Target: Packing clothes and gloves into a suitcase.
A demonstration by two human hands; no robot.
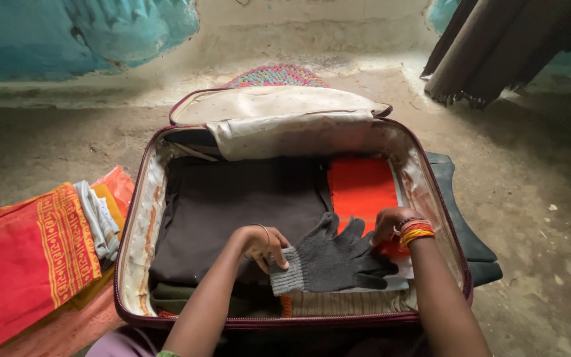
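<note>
Grey glove between both hands

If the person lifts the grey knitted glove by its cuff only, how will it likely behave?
The grey glove looks knitted and lies flat, so it would probably hang limp. It seems light for the left hand pinching its ribbed cuff. Its rough knit should hardly slip.

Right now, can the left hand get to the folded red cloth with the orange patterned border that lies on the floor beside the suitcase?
Probably yes. The left hand pinches the cuff of the dark grey knitted glove inside the open suitcase. The folded red cloth lies on that same side, with only the low suitcase wall between.
</note>
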